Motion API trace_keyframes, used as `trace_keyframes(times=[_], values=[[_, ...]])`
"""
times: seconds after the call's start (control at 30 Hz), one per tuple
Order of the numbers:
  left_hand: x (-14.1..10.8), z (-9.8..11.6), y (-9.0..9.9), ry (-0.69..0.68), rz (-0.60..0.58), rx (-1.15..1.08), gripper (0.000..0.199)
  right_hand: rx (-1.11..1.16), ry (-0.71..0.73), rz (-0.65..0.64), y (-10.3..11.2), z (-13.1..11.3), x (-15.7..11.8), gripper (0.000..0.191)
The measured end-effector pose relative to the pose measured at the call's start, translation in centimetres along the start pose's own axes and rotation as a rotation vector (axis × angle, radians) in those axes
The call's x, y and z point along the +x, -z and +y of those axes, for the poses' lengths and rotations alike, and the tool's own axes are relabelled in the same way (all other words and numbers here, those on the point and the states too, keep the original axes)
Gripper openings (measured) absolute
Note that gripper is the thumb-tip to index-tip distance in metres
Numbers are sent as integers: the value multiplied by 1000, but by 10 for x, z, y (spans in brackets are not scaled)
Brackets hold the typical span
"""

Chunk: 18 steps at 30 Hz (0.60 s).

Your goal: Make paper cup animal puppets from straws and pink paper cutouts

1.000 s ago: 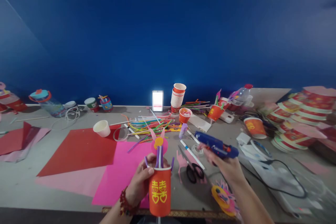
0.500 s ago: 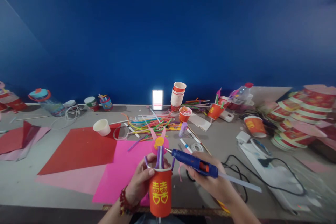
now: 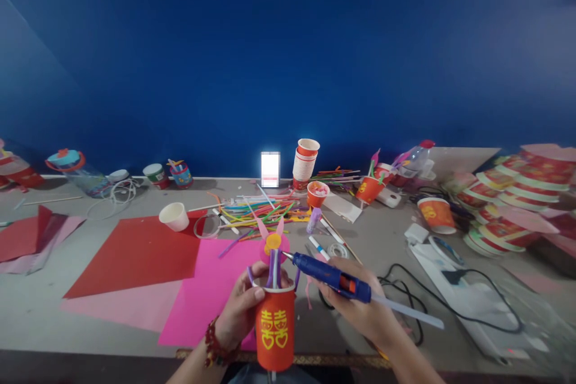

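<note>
My left hand (image 3: 247, 297) is closed around the rim side of a red paper cup (image 3: 275, 333) with yellow double characters. Purple and pale pipe cleaners (image 3: 274, 269) stand up out of the cup. Behind them shows a pink paper figure (image 3: 272, 242) with a yellow-orange middle and two ear-like points. My right hand (image 3: 360, 306) grips a blue hot glue gun (image 3: 333, 276), a clear glue stick (image 3: 407, 311) jutting from its back. Its metal nozzle is right by the pipe cleaners; whether it touches them I cannot tell.
Red paper (image 3: 139, 255) and bright pink paper (image 3: 198, 288) lie at left. A heap of pipe cleaners (image 3: 256, 213) is beyond the cup, with stacked paper cups (image 3: 305, 162) behind. At right are a black cable (image 3: 405, 291), a white power strip (image 3: 468, 306) and many red cups (image 3: 508, 192).
The glue gun has shifted very slightly left, its nozzle closer to the pipe cleaners. The cup and my left hand stay almost where they were.
</note>
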<state>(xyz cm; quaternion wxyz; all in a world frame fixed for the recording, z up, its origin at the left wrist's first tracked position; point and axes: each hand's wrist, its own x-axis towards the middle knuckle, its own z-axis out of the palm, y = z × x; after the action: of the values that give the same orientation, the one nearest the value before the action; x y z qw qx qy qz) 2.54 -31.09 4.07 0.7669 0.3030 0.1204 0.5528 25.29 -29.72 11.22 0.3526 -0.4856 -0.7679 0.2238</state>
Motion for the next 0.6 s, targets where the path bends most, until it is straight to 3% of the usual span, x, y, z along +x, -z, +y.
trace_keyframes(times=[0.43,0.6], values=[[-2,0,-2,16,44,-18,32,6,14,68,-7,5,-2,20],[-1,1,-2,9,28,-14,31,42,34,20,-6,4,-2,17]])
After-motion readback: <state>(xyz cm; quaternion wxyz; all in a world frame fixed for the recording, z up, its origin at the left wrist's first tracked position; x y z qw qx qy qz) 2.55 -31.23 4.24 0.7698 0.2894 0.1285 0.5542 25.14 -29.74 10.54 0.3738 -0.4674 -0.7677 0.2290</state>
